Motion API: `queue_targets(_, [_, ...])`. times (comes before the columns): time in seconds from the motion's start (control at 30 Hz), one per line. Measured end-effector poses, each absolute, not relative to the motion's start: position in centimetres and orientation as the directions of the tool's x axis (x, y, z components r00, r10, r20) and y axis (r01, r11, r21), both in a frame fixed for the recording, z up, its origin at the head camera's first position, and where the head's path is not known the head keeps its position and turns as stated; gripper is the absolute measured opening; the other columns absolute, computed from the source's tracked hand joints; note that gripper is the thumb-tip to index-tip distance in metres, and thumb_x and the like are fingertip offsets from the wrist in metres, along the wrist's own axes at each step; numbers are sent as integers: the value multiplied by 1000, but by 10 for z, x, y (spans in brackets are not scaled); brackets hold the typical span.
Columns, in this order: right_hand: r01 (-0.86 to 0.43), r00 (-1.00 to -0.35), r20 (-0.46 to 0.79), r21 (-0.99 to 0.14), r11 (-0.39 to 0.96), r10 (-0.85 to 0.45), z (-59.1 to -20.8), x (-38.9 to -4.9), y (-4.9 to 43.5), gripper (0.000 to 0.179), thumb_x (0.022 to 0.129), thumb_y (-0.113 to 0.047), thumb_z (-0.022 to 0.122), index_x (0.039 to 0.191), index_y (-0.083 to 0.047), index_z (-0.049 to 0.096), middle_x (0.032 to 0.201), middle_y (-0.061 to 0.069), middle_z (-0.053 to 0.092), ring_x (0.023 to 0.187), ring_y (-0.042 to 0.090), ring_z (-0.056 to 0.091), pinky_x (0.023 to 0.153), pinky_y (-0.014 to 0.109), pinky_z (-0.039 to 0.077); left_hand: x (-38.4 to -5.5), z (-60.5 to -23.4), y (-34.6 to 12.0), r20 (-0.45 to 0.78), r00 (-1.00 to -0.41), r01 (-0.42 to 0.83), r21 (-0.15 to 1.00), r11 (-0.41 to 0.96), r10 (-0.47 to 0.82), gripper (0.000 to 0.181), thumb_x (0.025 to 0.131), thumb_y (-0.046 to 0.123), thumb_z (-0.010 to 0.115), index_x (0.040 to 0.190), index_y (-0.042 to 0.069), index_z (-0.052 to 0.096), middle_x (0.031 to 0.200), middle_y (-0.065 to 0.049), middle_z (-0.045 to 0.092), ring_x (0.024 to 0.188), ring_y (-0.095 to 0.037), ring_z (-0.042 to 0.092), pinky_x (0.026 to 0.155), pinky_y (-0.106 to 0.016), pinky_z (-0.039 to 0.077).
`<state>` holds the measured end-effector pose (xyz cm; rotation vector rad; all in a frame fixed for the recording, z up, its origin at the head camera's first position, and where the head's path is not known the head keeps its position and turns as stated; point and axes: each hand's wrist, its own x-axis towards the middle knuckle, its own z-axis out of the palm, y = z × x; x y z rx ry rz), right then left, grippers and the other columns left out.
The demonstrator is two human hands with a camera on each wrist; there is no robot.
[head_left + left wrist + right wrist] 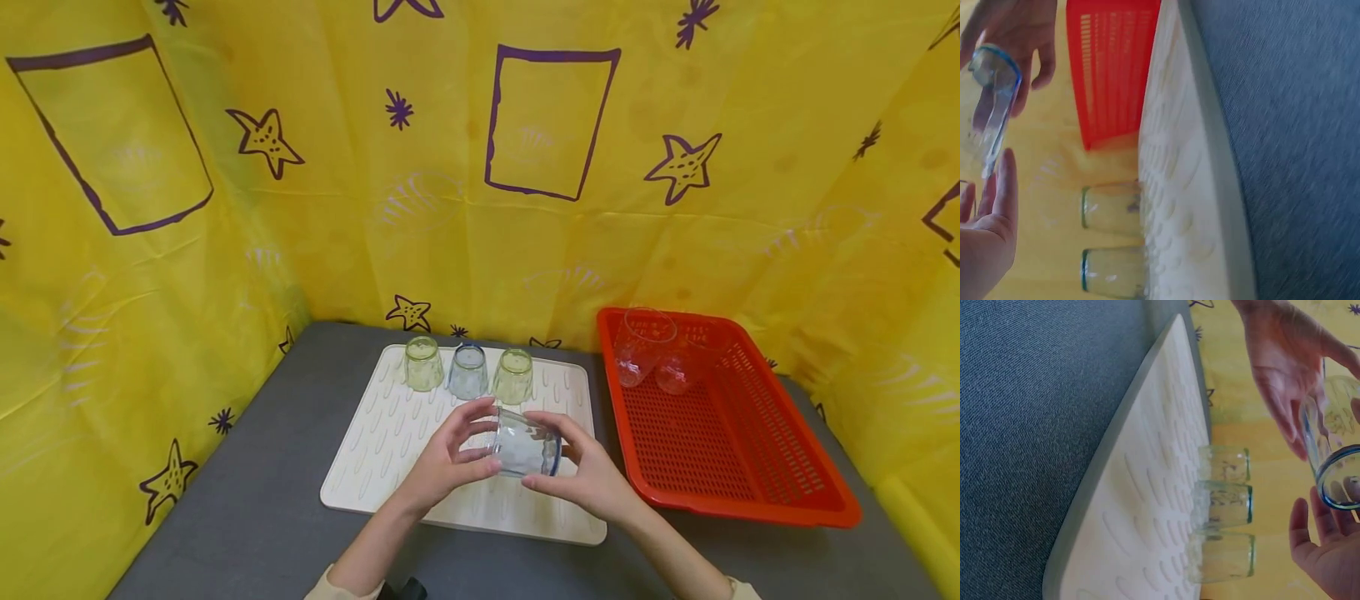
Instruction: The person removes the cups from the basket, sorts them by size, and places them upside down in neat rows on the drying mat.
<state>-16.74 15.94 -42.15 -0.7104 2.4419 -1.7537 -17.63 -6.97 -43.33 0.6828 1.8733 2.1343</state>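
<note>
Both hands hold a clear glass tumbler [525,446] on its side above the white ridged board. Its blue-edged end [1341,478] points to the right. My left hand [457,454] has its fingers and thumb round the left end. At the blue-edged end, my right hand [585,467] grips with thumb below and fingers above. On the board [397,475], three tumblers stand upside down in a back row: a greenish one [423,367], a bluish one [468,372] and another greenish one [513,379].
To the right of the board stands a red perforated basket [817,467], with two clear tall glasses [637,354] at its back left. The grey table [247,483] lies under everything. A yellow patterned cloth [337,250] hangs behind and at the sides.
</note>
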Motion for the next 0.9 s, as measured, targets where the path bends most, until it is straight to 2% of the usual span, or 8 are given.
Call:
queue_targets(0.13, [-330,-887,203,-907,260,-416,-422,-167,160,66,72,-20,79,129,-27,47,126,-4,48,104,21,50,82,39,49,-173,-419,-75,205,-855,227,974,-10,476,68,77,11,73,136,20,39,135,-2,43,119,-22,44,92,-34,44])
queue_targets(0.23, [-321,-890,194,-910,262,-413,-423,-168,160,66,72,-20,79,129,-27,46,127,-5,48,105,20,49,87,41,46,-170,-411,-76,212,-854,257,966,30,475,65,76,12,74,133,20,43,129,-2,48,116,-23,47,90,-33,46])
queue_targets(0.33, [-301,-888,191,-930,213,-418,-425,-168,159,68,74,-17,77,132,-22,44,129,-1,46,110,23,46,91,40,44,-171,-416,-76,215,-858,240,971,-6,466,63,76,10,74,132,16,44,126,-4,49,114,-24,48,89,-33,46])
queue_targets(0.4, [-259,-886,180,-957,133,-427,-425,-167,157,69,76,-13,75,135,-18,40,132,4,42,114,26,44,92,37,44,-174,-423,-75,226,-861,226,973,-55,455,65,76,7,74,132,12,43,127,-6,48,115,-24,48,89,-34,47])
queue_targets(0.57, [-57,-906,88,-995,-86,-415,-426,-167,153,70,80,-2,67,140,-13,32,139,14,33,121,30,38,91,32,45,-177,-434,-73,251,-874,194,965,-175,415,67,76,3,73,134,5,39,132,-10,45,118,-29,44,90,-39,46])
queue_targets(0.7, [63,-921,15,-980,-188,-390,-427,-166,151,66,83,0,62,140,-11,30,140,16,32,123,25,39,94,31,43,-177,-435,-71,251,-888,181,961,-210,384,67,76,3,73,134,6,40,133,-10,43,119,-31,43,89,-40,46])
queue_targets(0.9, [116,-927,-21,-965,-234,-374,-429,-166,150,62,85,-3,60,139,-4,29,138,19,35,119,28,43,95,31,42,-178,-436,-71,246,-892,176,962,-209,379,65,76,3,72,133,9,41,132,-11,43,118,-31,44,89,-40,46])
